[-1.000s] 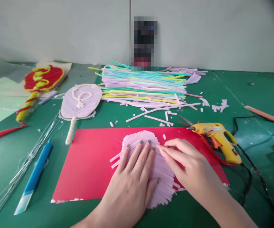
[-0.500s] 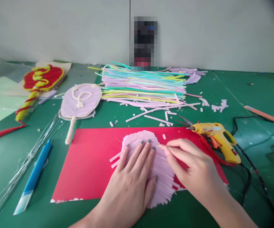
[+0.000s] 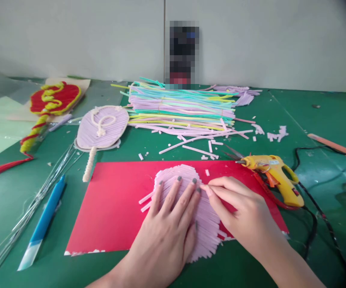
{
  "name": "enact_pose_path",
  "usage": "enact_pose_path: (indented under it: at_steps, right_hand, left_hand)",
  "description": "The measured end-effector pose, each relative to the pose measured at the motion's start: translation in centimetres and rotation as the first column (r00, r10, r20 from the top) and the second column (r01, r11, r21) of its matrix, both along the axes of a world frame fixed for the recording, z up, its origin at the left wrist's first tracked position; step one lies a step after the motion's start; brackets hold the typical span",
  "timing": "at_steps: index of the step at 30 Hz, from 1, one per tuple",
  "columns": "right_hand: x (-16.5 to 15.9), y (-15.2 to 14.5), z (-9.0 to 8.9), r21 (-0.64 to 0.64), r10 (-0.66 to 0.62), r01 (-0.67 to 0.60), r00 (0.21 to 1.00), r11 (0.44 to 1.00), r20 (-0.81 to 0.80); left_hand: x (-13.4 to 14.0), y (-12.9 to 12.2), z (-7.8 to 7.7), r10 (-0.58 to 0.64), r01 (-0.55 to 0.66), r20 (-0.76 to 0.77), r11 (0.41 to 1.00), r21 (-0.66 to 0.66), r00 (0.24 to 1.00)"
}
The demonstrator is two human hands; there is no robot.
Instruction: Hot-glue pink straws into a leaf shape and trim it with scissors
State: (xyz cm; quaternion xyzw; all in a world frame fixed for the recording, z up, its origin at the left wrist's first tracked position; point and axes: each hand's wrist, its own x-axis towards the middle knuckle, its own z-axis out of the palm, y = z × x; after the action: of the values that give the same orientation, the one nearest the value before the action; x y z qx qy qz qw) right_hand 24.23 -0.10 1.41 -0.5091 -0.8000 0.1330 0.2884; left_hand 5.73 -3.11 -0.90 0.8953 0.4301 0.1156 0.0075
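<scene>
A lilac panel of pipe cleaners (image 3: 206,228) laid side by side rests on a red sheet (image 3: 109,208), its lower end reaching past the sheet's edge. My left hand (image 3: 167,236) lies flat on the panel with its fingers spread, covering its left part. At the panel's right edge, my right hand (image 3: 242,208) pinches the end of a lilac pipe cleaner (image 3: 202,186) between thumb and fingertips. Two loose ends stick out at the panel's left side. Right of my right hand lies a yellow glue gun (image 3: 276,172), its nozzle over the sheet.
Coloured pipe cleaners (image 3: 182,104) lie bundled at the back, with cut bits in front. A lilac fan (image 3: 103,128) and a red fan (image 3: 67,98) lie left. Thin wires (image 3: 41,200) and a blue tool (image 3: 48,212) sit near the left edge; scissors (image 3: 234,153) show behind the glue gun.
My left hand's fingers have spread and shifted slightly right, closer to my right fingertips. My right hand stays almost in place, still pinching.
</scene>
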Motion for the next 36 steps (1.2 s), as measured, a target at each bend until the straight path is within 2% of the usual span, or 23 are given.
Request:
enact_pose_path:
  at_steps: [7,13,17,23,25,27,29,33,36]
  right_hand:
    - [0.1,0.2,-0.2,-0.006,0.005,-0.005,1.0,1.0,-0.019]
    - [0.2,0.7,0.2,0.157,-0.045,0.062,0.993,0.986,-0.112]
    - [0.3,1.0,-0.1,0.232,-0.08,0.108,0.989,0.967,-0.128]
    - [0.9,1.3,-0.7,0.335,-0.125,0.126,0.992,0.934,-0.026]
    - [2.0,1.3,-0.3,0.376,-0.191,0.171,0.982,0.911,0.016]
    - [3.9,1.1,0.2,0.385,-0.302,0.268,0.953,0.883,0.028]
    - [6.4,0.8,0.3,0.333,-0.42,0.369,0.902,0.868,0.096]
    - [11.3,-0.2,-1.2,0.31,-0.579,0.501,0.772,0.808,0.262]
    - [13.4,-0.9,-2.6,0.221,-0.565,0.52,0.763,0.825,0.313]
  left_hand:
    - [-0.1,0.0,0.0,0.005,-0.005,-0.006,1.0,-0.021,1.0]
    - [-0.1,0.2,-0.1,0.006,-0.006,0.014,1.0,-0.03,1.0]
    - [-0.1,0.0,-0.1,0.011,-0.01,0.017,0.998,-0.061,1.0]
    - [-0.2,0.0,0.2,0.005,-0.003,0.016,0.994,-0.109,1.0]
    - [-0.1,0.1,0.4,-0.002,0.003,0.009,0.991,-0.13,1.0]
    - [-0.1,0.1,0.6,0.0,0.002,0.009,0.989,-0.147,1.0]
    - [-0.1,0.0,0.9,0.006,-0.002,0.028,0.989,-0.149,1.0]
    - [-0.7,0.1,1.8,0.051,-0.039,0.08,0.988,-0.146,0.995]
    - [-2.0,0.9,2.5,0.156,-0.142,0.108,0.981,-0.128,0.982]
